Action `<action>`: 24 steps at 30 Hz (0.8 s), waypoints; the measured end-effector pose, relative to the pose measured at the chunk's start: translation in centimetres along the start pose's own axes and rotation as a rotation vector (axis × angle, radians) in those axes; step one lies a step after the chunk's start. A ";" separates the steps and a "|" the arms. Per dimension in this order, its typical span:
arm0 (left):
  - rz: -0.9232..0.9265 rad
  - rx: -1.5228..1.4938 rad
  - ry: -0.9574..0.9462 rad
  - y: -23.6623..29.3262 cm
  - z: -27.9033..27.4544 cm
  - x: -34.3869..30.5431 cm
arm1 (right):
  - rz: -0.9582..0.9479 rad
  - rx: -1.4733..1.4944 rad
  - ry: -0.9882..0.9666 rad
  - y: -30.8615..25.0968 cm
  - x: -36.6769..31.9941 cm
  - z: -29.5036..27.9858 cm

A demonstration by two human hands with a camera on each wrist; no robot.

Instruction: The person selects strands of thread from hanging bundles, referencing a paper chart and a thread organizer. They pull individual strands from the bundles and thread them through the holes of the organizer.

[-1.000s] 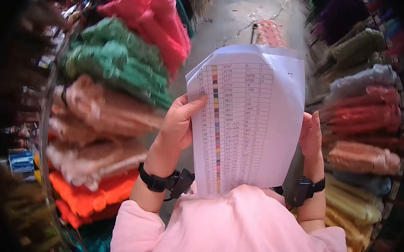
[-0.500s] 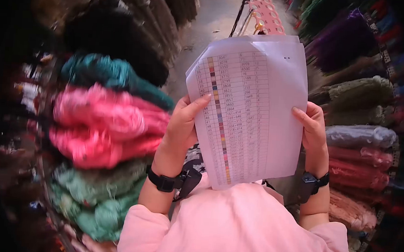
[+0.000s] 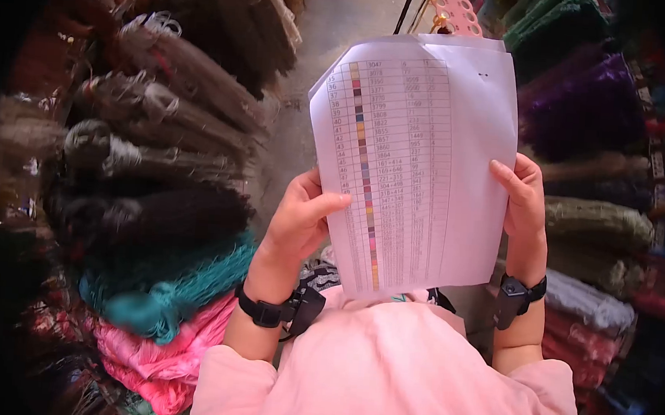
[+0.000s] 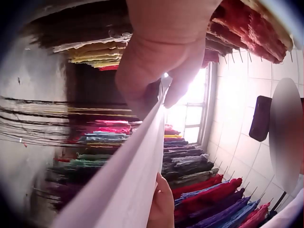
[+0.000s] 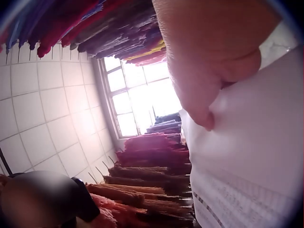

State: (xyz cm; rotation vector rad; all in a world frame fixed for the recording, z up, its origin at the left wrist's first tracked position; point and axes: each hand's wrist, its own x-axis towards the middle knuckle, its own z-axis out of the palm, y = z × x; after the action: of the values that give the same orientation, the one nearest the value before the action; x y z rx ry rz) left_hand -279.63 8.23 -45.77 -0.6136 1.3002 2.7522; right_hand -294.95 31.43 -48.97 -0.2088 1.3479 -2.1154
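A few printed paper sheets (image 3: 476, 140), with a table of numbers and a strip of small colour swatches, are held up in front of the chest in the head view. My left hand (image 3: 299, 214) pinches the left edge, thumb lying on the front face and the other fingers behind. On the opposite edge my right hand (image 3: 524, 196) pinches the paper the same way, a little higher. In the left wrist view the paper (image 4: 128, 175) shows nearly edge-on, running away from the left hand (image 4: 161, 61). The right wrist view shows the right thumb pressed on the sheet's face.
Hanks of yarn line both sides of the aisle: brown and black, teal (image 3: 148, 310) and pink (image 3: 160, 357) at left, purple (image 3: 586, 109) and olive (image 3: 601, 219) at right. A pink rack with round holes (image 3: 456, 12) stands ahead on the grey floor (image 3: 346, 12).
The view has moved forward along the aisle, so the pink and green hanks slid back and dark ones came alongside. The left hand sits lower on the paper; the right thumb came onto its front.
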 end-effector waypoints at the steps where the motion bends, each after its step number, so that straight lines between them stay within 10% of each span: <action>1: 0.010 0.012 0.009 0.0 1.0 2.4 | -0.011 0.006 -0.015 -0.7 2.2 -1.5; 24: -0.119 0.158 0.100 0.9 11.9 33.9 | -0.034 0.024 0.091 -9.5 24.1 -18.6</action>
State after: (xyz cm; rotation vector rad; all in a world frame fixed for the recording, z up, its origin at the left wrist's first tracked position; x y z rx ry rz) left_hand -315.05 12.03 -50.75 -0.7970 1.4328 2.5247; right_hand -326.32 34.68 -54.00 -0.1282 1.3788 -2.1919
